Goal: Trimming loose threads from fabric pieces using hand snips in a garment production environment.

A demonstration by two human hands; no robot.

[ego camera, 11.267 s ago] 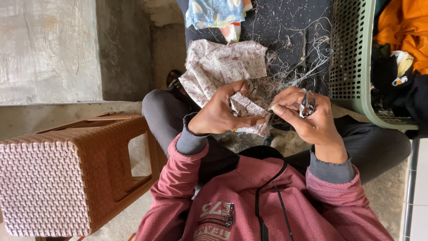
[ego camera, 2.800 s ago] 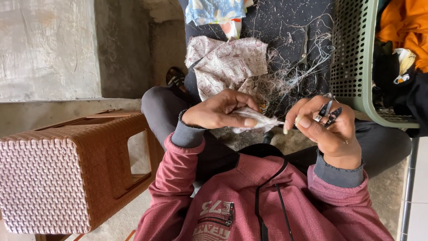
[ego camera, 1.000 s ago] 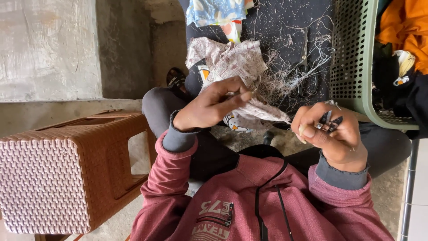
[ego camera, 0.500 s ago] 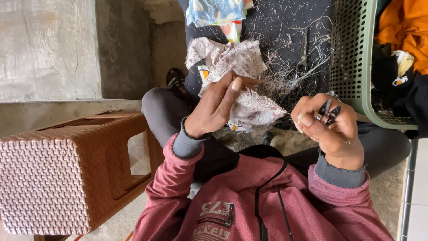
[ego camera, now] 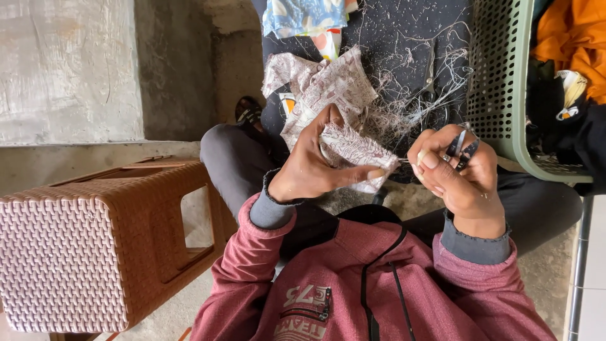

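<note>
— Two hands busy?
— Yes. Beside the green basket [ego camera: 499, 95], the left hand [ego camera: 312, 170] pinches the patterned cloth [ego camera: 341, 120]; the right hand [ego camera: 457, 173], a little apart, is closed around small snips [ego camera: 463, 150].

— Where does the stool [ego camera: 95, 252] stand?
— Left of the person's lap; the basket [ego camera: 505, 95] stands right.
— And the cloth [ego camera: 334, 107]?
— Between them, with loose threads [ego camera: 416, 95] seemingly just beside it.

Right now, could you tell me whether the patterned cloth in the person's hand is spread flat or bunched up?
Bunched up. The patterned cloth lies crumpled in folds, gripped by the left hand, not spread flat.
</note>
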